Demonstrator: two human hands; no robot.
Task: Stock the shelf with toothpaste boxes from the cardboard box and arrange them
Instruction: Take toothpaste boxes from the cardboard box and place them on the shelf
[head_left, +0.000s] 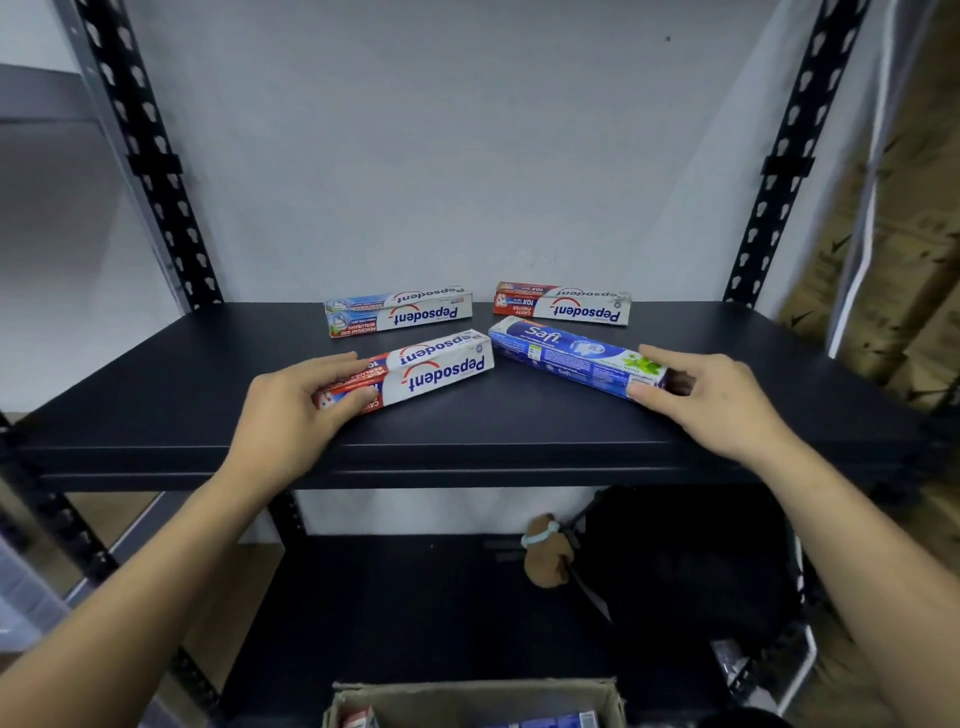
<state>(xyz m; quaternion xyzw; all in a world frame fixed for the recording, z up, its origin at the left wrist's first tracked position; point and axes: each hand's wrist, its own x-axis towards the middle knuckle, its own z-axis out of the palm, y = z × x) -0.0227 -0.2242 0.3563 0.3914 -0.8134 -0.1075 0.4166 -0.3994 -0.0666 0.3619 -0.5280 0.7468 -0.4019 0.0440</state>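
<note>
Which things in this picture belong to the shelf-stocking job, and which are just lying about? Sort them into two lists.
Job in hand:
shelf
back-left Pepsodent box
back-right Pepsodent box
front Pepsodent box, gripped by the left hand
Safi box, pinched by the right hand
cardboard box

Lying about:
black bag
small brown charm
brown cardboard stack

1. Even, soft indoor light; the pale wall (467, 130) reads bright, and the dark shelf (467, 415) shows a faint sheen.
2. Wide-angle distortion bows the uprights (150, 156) at the edges.
3. Corners are smeared and soft.
</note>
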